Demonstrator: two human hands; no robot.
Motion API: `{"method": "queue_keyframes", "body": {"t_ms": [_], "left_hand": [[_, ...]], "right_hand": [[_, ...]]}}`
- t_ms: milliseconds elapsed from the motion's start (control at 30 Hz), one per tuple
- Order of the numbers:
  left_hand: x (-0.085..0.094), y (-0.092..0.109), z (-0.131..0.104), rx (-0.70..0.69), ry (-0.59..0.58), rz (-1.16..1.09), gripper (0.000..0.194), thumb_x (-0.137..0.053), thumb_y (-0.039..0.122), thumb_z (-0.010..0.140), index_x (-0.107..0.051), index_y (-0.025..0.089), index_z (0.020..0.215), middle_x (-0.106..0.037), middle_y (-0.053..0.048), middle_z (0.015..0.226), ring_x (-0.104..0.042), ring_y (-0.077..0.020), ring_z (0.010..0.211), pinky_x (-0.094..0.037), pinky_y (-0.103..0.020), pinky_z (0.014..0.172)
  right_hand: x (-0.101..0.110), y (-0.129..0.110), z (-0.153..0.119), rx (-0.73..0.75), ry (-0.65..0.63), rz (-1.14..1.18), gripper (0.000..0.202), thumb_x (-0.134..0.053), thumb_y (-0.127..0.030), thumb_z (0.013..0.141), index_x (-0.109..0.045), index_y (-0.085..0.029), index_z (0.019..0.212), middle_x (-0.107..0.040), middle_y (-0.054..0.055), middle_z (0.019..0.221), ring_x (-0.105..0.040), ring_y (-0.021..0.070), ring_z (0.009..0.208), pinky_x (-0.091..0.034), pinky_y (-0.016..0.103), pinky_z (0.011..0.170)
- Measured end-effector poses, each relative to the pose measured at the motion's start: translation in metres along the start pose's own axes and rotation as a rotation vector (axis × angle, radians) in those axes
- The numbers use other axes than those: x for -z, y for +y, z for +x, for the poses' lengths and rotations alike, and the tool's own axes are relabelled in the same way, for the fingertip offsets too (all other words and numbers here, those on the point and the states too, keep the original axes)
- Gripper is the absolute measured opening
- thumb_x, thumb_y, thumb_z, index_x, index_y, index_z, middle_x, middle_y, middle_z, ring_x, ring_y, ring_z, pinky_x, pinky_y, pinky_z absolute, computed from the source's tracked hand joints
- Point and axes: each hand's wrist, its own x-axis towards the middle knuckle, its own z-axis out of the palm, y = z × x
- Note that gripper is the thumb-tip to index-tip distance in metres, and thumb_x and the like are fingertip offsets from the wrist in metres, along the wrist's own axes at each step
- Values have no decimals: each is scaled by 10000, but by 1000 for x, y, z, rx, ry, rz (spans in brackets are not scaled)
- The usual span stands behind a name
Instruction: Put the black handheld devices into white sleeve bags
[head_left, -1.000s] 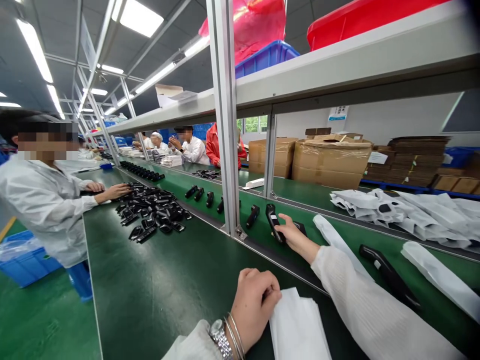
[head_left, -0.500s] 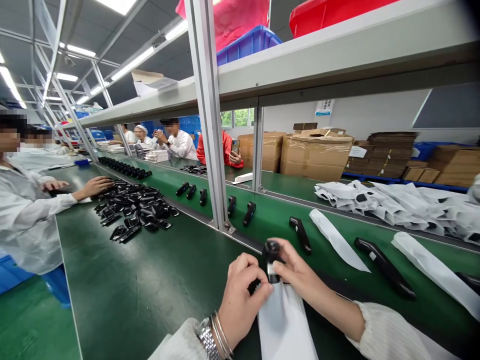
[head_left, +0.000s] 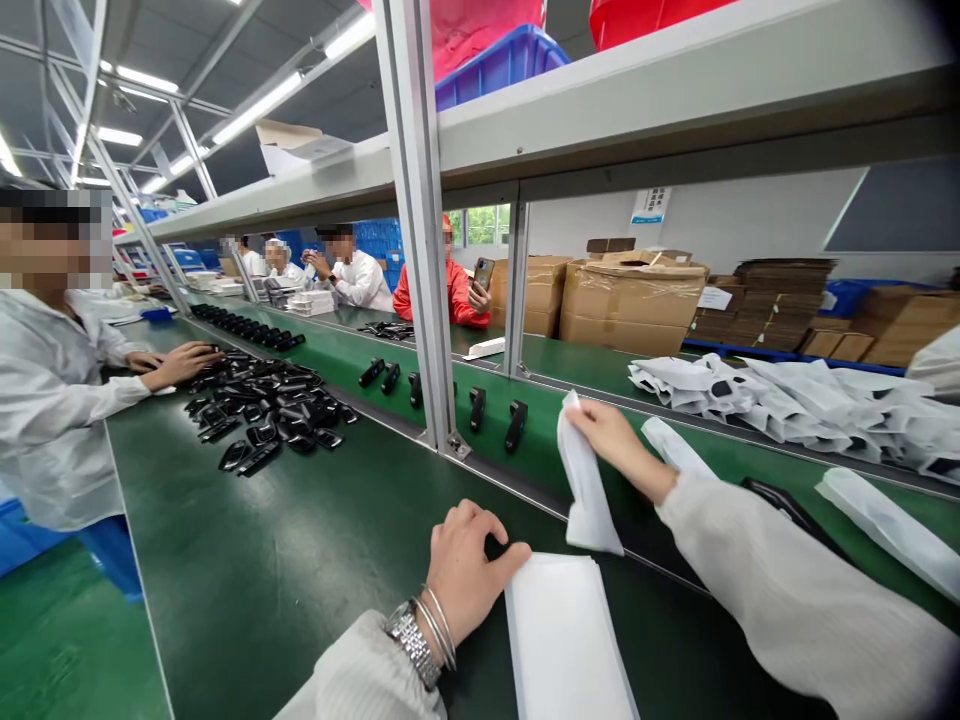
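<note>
My right hand pinches the top of a slim white bag and holds it upright over the near edge of the green belt. Whatever is inside the bag cannot be seen. My left hand is beside a stack of flat white bags on the bench. Its thumb reaches the stack's top corner and stands apart from the curled fingers, with nothing between them. Past my right forearm lie another filled-looking white bag, a black handheld device and a further white bag.
Small black devices stand spaced along the belt. A heap of black parts lies left, where a co-worker reaches in. A metal post rises ahead. Bagged items are piled at the far right, before cardboard boxes.
The black device at the bag's mouth is out of sight. My right hand has moved forward to the belt with a white bag. My left hand has let go. Belt devices have shifted right.
</note>
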Motion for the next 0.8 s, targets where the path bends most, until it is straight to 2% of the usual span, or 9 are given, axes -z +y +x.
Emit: {"method": "queue_keyframes", "body": {"t_ms": [67, 133, 233, 333, 433, 533, 600, 667, 800], "left_hand": [[1, 1, -1, 3, -76, 23, 166, -696, 350, 741, -619, 202, 747, -557, -10, 890, -537, -228, 915, -355, -382, 843], [1, 2, -1, -23, -120, 3, 91, -657, 259, 763, -608, 200, 714, -569, 1, 870, -536, -209, 901, -345, -367, 843], [0, 4, 0, -78, -118, -13, 123, -568, 177, 821, -583, 192, 700, -573, 12, 833, -527, -182, 861, -334, -347, 824], [-4, 5, 0, -121, -91, 11, 156, -530, 185, 867, -565, 188, 715, -566, 6, 836, -514, -180, 849, -329, -341, 798], [-6, 4, -1, -148, -99, 65, 221, -475, 213, 917, -567, 188, 718, -563, -7, 842, -502, -189, 849, -325, -347, 787], [-6, 2, -1, -139, -135, 76, 250, -452, 275, 942, -584, 196, 745, -565, -9, 849, -499, -190, 838, -327, -351, 788], [-4, 0, -1, -117, -172, 48, 140, -591, 320, 859, -595, 205, 778, -573, 3, 857, -505, -187, 834, -331, -346, 798], [-2, -1, -1, -108, -198, 28, 115, -692, 260, 753, -592, 204, 765, -580, 18, 843, -510, -180, 832, -331, -337, 810], [-1, 3, -3, -181, -163, 34, 138, -557, 151, 835, -558, 188, 702, -579, 26, 763, -513, -160, 796, -326, -335, 822]], "right_hand": [[0, 4, 30, 1, 24, -96, 184, -471, -234, 879, -639, -160, 861, -651, 100, 939, -578, 277, 939, -423, 338, 798], [-16, 0, 49, 22, 0, -158, 184, -529, -173, 859, -646, -153, 1001, -627, 120, 1100, -554, 275, 1046, -405, 341, 881], [-61, -18, 65, 59, -109, -187, 317, -615, -202, 866, -591, -183, 1182, -598, 89, 1198, -560, 235, 1089, -419, 355, 941], [-109, -36, 74, 20, -189, -190, 347, -615, -321, 912, -562, -181, 1225, -594, 77, 1211, -592, 233, 1055, -481, 442, 910], [-136, -41, 82, -83, -193, -156, 325, -587, -328, 937, -563, -175, 1223, -575, 87, 1246, -601, 232, 1051, -512, 450, 884], [-140, -37, 86, -179, -169, -31, 302, -584, -315, 941, -572, -177, 1209, -583, 84, 1233, -611, 220, 1029, -525, 430, 866], [-133, -33, 83, -217, -150, 103, 303, -589, -323, 939, -577, -168, 1198, -593, 82, 1209, -622, 214, 997, -537, 416, 839], [-121, -29, 74, -227, -129, 255, 319, -567, -308, 949, -541, -164, 1233, -610, 78, 1156, -639, 198, 935, -553, 387, 788], [-85, -23, 29, -173, -102, 511, 563, -493, -180, 927, -229, -255, 1418, -634, 10, 994, -663, 156, 846, -555, 301, 718]]}}
